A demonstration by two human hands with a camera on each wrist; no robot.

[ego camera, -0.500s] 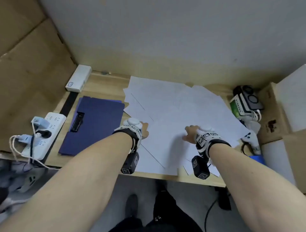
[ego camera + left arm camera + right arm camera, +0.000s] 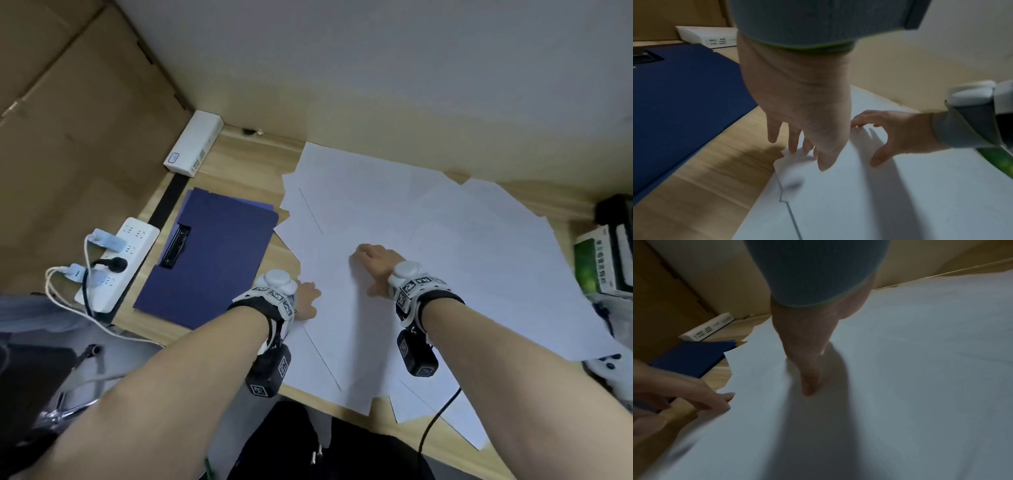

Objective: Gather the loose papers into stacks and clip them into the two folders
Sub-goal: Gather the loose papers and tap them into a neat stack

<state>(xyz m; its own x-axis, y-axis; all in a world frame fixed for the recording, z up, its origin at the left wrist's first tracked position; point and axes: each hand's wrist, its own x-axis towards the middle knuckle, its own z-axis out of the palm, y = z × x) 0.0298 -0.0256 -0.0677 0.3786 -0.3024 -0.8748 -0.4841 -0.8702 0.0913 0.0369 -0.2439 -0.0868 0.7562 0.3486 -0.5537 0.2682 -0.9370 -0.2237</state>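
Observation:
Several loose white papers (image 2: 445, 257) lie spread and overlapping over the middle and right of the wooden desk (image 2: 239, 164). A dark blue folder (image 2: 212, 253) with a black clip (image 2: 174, 246) lies flat to their left; a second blue edge shows under its far side. My left hand (image 2: 306, 301) touches the papers' left edge with straight fingers (image 2: 793, 142), beside the folder (image 2: 684, 97). My right hand (image 2: 373, 263) rests farther in on the sheets (image 2: 900, 386), its arched fingertips (image 2: 857, 125) pressing the paper. Neither hand holds anything.
A white power strip (image 2: 116, 263) with plugs and cables hangs at the desk's left edge. A white box (image 2: 193, 147) stands at the back left corner. A green-and-white box (image 2: 596, 263) and a white controller (image 2: 606, 368) crowd the right side. Some sheets overhang the front edge.
My right hand has slid left and farther in across the papers, closer to my left hand. My left hand stays at the papers' left edge.

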